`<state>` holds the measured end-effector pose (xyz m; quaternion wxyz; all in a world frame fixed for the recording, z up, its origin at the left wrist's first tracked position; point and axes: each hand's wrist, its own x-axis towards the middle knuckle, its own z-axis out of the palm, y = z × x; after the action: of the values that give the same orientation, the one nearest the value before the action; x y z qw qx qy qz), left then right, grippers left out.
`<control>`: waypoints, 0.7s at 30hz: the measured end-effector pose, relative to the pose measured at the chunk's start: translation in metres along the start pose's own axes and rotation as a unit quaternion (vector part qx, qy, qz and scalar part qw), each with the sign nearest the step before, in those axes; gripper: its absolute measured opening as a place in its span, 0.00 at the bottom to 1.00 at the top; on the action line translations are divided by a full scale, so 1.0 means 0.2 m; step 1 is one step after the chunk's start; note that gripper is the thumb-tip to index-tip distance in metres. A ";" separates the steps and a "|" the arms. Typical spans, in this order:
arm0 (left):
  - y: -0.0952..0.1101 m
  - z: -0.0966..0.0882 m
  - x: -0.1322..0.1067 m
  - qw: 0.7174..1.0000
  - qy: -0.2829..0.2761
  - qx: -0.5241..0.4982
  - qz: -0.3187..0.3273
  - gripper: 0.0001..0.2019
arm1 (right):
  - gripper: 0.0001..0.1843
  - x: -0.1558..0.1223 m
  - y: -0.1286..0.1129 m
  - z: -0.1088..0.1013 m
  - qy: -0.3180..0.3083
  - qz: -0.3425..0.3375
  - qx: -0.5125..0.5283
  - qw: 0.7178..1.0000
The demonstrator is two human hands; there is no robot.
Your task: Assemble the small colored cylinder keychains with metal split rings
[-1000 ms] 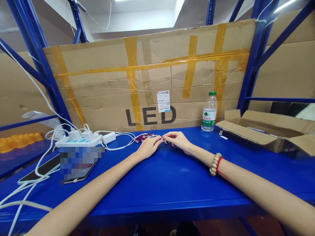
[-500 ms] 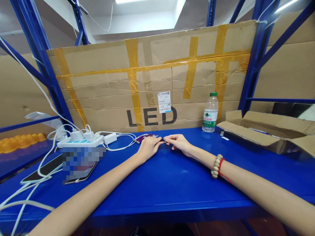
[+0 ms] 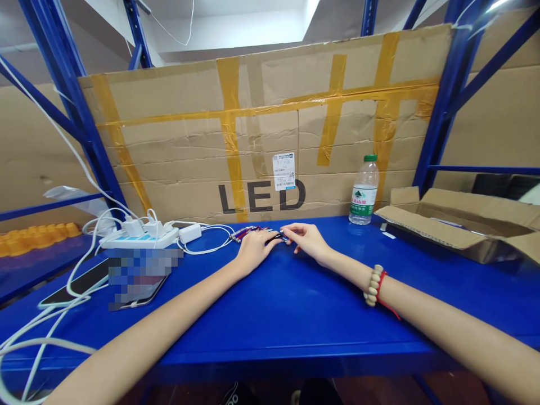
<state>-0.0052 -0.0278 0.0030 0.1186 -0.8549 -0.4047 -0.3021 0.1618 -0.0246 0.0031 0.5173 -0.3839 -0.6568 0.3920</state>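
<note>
My left hand (image 3: 255, 251) rests low over the back part of the blue shelf, its fingers closed around a slim dark pen (image 3: 274, 238). Close beside it, my right hand (image 3: 310, 243) pinches at the pen's right end with thumb and forefinger; its other fingers are curled. What exactly lies between the right fingertips is too small to make out. Several pens (image 3: 247, 231) in red, purple and silver lie in a bunch just behind my left hand, which partly hides them. A beaded bracelet (image 3: 373, 286) and a red cord circle my right wrist.
A green-capped water bottle (image 3: 363, 194) stands against the cardboard sheet (image 3: 185, 163). At right sits an open cardboard box (image 3: 447, 236). On the left are a white power strip (image 3: 141, 238), tangled cables, a phone (image 3: 78, 284) and another flat device (image 3: 145, 295).
The view has tilted down slightly. My right fingers have shifted at the pen's end, and more of the dark pen shows between the hands. The left hand keeps its hold.
</note>
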 end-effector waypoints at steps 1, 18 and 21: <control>0.00 0.00 0.00 1.000 -0.006 0.009 -0.002 0.12 | 0.16 0.00 0.00 -0.01 0.016 -0.002 -0.019 1.000; -0.01 0.00 0.01 0.995 -0.071 0.060 -0.036 0.11 | 0.10 -0.01 0.03 -0.09 0.031 -0.074 -0.477 0.875; -0.01 0.01 0.01 0.995 -0.065 0.065 -0.039 0.13 | 0.11 -0.01 0.02 -0.10 0.021 -0.072 -0.517 0.852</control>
<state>-0.0054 -0.0250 0.0020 0.1356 -0.8467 -0.4634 -0.2237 0.1828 -0.0222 0.0014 0.2841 -0.5557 -0.7797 -0.0508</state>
